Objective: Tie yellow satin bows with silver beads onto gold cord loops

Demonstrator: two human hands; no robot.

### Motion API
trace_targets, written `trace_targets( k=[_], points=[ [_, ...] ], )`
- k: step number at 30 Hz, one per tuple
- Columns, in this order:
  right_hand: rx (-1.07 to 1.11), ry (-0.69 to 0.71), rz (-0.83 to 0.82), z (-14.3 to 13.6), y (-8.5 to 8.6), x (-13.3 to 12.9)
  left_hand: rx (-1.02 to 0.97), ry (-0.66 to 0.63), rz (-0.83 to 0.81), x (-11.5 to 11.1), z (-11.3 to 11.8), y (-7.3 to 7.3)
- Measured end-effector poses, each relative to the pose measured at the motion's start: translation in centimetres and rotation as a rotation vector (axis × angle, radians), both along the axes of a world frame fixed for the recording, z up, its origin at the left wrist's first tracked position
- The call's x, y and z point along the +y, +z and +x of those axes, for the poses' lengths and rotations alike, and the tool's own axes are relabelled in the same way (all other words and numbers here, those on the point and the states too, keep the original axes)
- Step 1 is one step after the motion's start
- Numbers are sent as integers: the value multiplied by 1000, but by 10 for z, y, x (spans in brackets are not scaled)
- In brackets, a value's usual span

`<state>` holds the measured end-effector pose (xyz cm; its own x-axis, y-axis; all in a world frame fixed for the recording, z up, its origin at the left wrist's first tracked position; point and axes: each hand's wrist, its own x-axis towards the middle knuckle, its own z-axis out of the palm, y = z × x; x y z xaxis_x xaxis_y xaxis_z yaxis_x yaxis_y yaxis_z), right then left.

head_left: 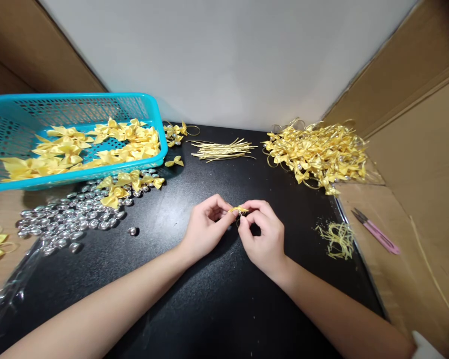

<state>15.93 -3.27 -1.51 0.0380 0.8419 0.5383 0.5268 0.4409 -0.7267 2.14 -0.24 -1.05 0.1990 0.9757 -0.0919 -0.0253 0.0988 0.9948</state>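
Note:
A small yellow bow [239, 209] is held between both hands over the middle of the black table. My left hand [209, 224] pinches its left side between thumb and fingers. From the right, my right hand [262, 232] has its fingertips closed at the bow's other side, with a thin loop showing just below. The fingers hide much of the bow. Beyond the hands lies a bundle of gold ties [224, 149]. Left of them, a single silver bead [133, 231] sits apart from the bead pile [71, 219].
A turquoise basket [159, 124] of yellow bows stands at the back left. Looped bows [318, 152] are heaped at the back right. Nearer on the right are tie scraps [336, 239] and pink-handled snips [377, 233]. A pale wall and cardboard sides surround the table.

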Motion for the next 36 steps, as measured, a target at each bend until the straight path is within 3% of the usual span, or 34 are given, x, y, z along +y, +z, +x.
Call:
trace_targets(
  k=[36],
  points=[
    [55,52,-59,2,-1,2,12,18,46,0,0,-6]
  ],
)
